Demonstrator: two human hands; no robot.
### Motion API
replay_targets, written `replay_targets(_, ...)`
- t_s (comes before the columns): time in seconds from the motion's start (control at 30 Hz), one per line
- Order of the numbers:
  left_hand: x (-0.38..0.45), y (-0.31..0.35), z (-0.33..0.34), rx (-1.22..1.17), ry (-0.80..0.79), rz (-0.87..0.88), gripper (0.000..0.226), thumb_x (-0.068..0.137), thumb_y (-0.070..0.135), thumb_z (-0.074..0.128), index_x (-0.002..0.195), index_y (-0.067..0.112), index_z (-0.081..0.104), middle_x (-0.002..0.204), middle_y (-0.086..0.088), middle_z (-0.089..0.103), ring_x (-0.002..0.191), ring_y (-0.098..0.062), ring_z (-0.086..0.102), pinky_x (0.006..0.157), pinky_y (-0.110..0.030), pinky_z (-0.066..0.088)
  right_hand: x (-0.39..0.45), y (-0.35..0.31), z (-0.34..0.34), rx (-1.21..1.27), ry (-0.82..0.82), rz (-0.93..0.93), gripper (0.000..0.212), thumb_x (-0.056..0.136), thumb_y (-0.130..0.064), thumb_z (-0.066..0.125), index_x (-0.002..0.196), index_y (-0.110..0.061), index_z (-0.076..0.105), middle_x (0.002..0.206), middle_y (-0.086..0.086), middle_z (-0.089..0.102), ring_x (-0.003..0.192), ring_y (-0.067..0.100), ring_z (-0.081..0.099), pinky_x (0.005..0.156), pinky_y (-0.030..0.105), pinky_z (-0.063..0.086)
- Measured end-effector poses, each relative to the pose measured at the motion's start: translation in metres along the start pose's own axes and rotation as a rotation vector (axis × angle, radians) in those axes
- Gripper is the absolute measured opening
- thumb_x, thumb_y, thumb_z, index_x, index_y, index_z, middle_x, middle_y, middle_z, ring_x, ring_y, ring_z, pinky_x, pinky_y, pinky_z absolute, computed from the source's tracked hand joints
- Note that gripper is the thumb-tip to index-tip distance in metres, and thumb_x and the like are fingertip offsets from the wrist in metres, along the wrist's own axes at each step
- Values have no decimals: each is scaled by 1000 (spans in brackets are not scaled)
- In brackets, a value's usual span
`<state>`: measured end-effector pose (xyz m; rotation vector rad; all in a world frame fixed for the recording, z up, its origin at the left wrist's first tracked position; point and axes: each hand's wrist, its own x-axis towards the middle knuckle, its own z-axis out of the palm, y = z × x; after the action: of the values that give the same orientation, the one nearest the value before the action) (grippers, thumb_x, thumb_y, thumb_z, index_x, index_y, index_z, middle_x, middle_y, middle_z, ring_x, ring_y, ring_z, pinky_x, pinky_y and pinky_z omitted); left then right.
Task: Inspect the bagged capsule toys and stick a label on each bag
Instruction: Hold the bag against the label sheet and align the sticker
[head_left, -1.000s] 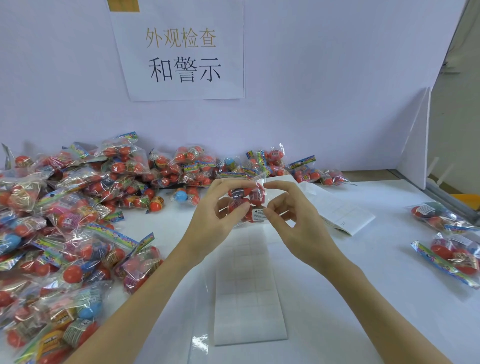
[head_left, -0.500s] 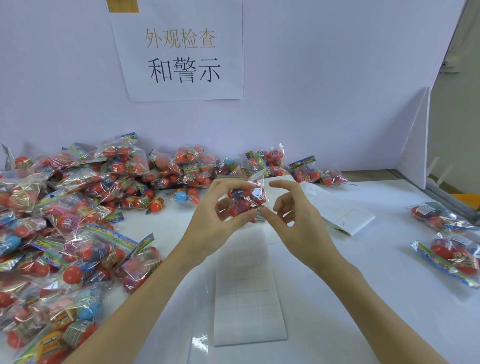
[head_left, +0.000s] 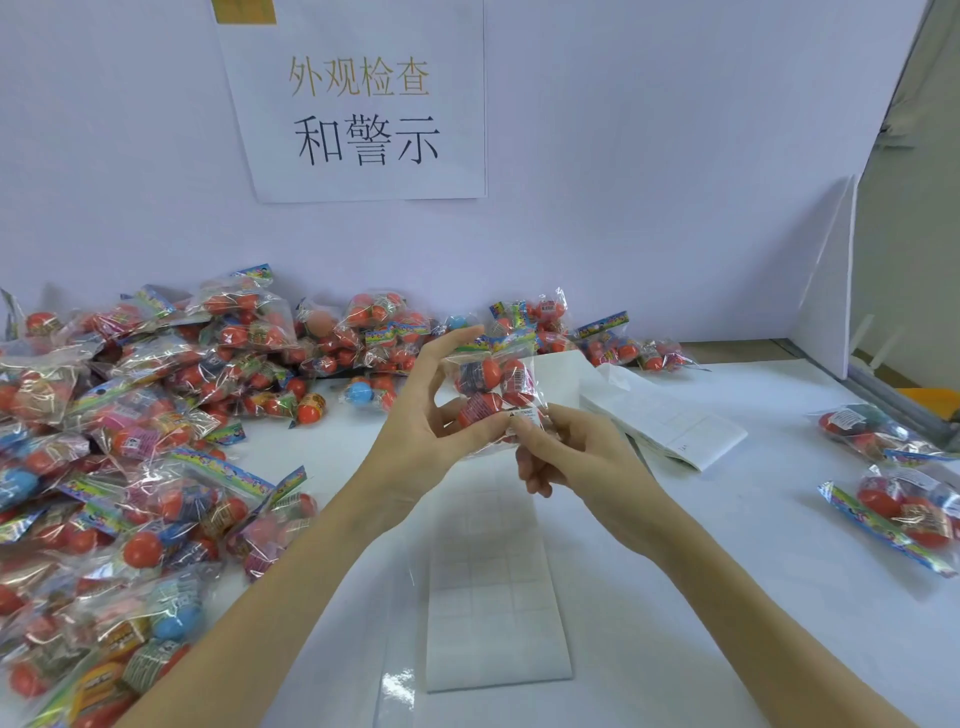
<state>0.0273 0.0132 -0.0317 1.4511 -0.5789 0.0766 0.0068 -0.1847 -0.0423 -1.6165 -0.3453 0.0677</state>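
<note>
A clear bag of red capsule toys (head_left: 496, 384) is held upright above the table's middle. My left hand (head_left: 431, 421) grips its left side, thumb on the lower front, fingers behind. A small white warning label (head_left: 521, 414) sits on the bag's lower front. My right hand (head_left: 566, 457) pinches the bag's lower right corner at that label, with its other fingers curled under. A label backing sheet (head_left: 493, 597) lies flat on the table below both hands.
A big heap of bagged capsule toys (head_left: 130, 441) fills the left side and runs along the back wall. Two bags (head_left: 909, 499) lie at the right edge. A folded stack of label sheets (head_left: 660, 415) lies right of the hands. A paper sign (head_left: 363, 104) hangs on the wall.
My right hand dropped from the bag's upper right to its lower right corner at the label. The left hand's fingers straightened upward behind the bag, which stayed in place.
</note>
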Motion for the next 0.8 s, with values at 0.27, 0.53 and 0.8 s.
replay_targets(0.27, 1, -3, -6, 42, 39, -27, 91, 82, 17, 88, 150, 51, 38, 138, -4, 61, 118, -27, 70, 98, -36, 58, 2, 2, -3, 110, -20, 44, 39, 108, -31, 49, 106, -2, 75, 81, 14, 72, 71, 24, 67, 63, 26, 53)
replay_targets(0.53, 4, -4, -5, 172, 264, -158, 22, 94, 31, 73, 97, 10, 79, 86, -12, 76, 68, -18, 70, 72, -28, 58, 3, -2, -2, -211, 185, 96, 44, 101, -44, 63, 71, -11, 62, 60, -5, 46, 54, 9, 40, 54, 20, 36)
replay_targets(0.8, 4, -11, -6, 301, 304, -109, 19, 105, 16, 61, 99, 6, 76, 84, -4, 79, 74, -18, 76, 63, -28, 62, 3, -4, -5, -266, 321, -36, 59, 108, -36, 53, 63, 0, 43, 56, 2, 34, 60, 23, 27, 61, 40, 24)
